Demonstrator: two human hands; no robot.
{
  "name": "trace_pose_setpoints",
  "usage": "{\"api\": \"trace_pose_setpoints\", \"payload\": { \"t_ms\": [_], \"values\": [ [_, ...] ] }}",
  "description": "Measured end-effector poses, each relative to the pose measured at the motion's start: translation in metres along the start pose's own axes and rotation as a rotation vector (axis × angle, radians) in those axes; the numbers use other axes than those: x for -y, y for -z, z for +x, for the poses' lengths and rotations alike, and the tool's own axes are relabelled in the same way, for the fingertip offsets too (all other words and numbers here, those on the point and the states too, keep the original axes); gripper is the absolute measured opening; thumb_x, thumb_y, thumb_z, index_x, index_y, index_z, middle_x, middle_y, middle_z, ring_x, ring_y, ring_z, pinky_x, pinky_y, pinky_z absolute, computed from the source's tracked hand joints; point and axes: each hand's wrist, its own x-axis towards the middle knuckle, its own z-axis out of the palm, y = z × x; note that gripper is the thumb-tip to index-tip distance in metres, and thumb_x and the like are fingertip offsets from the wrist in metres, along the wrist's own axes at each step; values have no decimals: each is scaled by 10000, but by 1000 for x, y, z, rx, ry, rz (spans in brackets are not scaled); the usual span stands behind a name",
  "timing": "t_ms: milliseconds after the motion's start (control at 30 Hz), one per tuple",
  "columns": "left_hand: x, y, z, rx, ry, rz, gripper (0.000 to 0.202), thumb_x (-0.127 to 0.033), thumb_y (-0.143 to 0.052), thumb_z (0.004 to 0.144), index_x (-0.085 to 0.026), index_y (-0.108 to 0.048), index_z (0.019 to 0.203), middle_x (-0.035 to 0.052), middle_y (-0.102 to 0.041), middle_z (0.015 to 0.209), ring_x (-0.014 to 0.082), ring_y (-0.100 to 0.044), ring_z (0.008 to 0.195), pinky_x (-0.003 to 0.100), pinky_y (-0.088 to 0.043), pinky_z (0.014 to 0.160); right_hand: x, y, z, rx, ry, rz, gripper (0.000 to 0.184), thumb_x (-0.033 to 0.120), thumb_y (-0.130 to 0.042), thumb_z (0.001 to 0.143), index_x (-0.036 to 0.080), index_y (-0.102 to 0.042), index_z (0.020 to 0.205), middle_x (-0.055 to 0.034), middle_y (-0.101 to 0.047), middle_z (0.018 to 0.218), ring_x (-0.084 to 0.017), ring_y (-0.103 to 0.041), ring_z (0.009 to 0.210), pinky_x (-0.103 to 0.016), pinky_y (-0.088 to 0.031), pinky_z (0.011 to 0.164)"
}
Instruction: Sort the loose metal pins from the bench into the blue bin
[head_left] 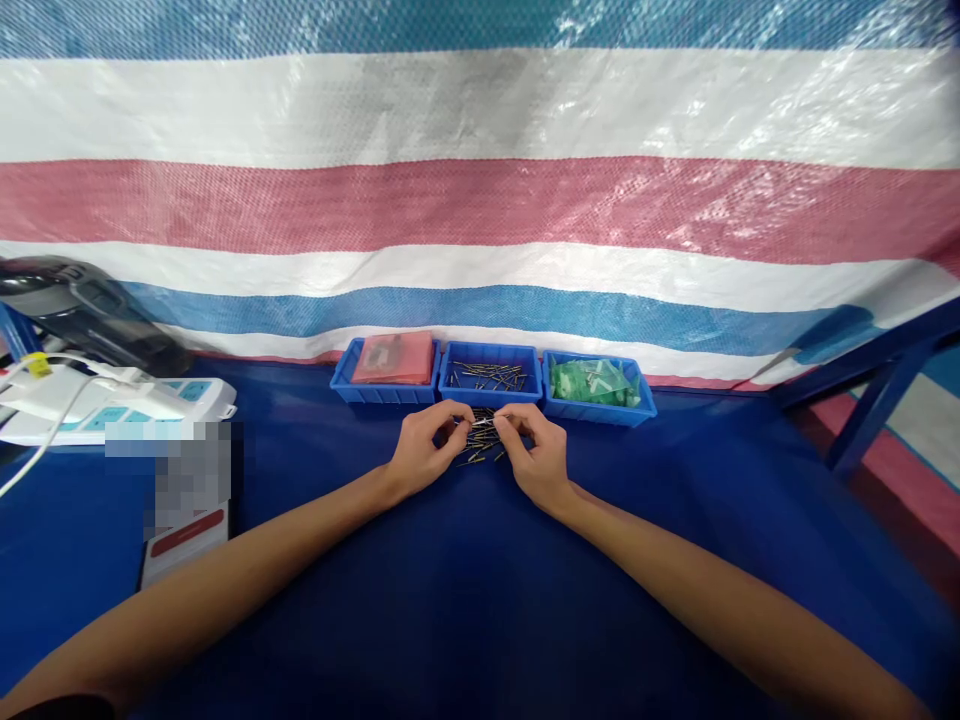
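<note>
Both my hands meet over a small pile of thin metal pins (pixel 480 447) lying on the blue table cover. My left hand (pixel 424 445) is pinched, its fingertips closed on a few pins at the pile's left side. My right hand (pixel 537 450) is pinched too, gripping the same small bundle of pins from the right. Just behind the hands stands a row of three blue trays: the middle tray (pixel 490 351) holds more loose pins, the left tray (pixel 345 372) holds pink packets, the right tray (pixel 639 392) holds green packets.
A white power strip (pixel 120 405) with cables lies at the far left, beside a dark helmet-like object (pixel 90 310). A card with a red band (pixel 184 540) lies at the left front. A striped tarpaulin (pixel 480 200) hangs behind. A blue metal frame (pixel 877 390) stands at the right.
</note>
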Motion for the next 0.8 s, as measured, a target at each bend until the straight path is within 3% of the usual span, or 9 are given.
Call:
{"api": "trace_pose_setpoints", "payload": {
  "t_ms": [200, 800],
  "values": [
    [1, 0, 0, 33, -30, 6, 99, -185, -528, 843, -140, -616, 847, 9, -632, 708, 83, -532, 548, 187, -441, 556, -2, 0, -1, -6, -2, 2, 101, 247, -553, 872, 176, -624, 881, 22, -545, 640, -96, -484, 543, -224, -429, 564],
    [1, 0, -1, -59, -50, 64, 131, -189, -515, 854, -135, -630, 820, 3, -618, 653, 87, -536, 545, 191, -433, 556, 1, 0, 1, 25, 22, -50, 143, 260, -547, 880, 165, -645, 839, -5, -618, 688, -103, -524, 559, -229, -429, 568]
  ]
}}
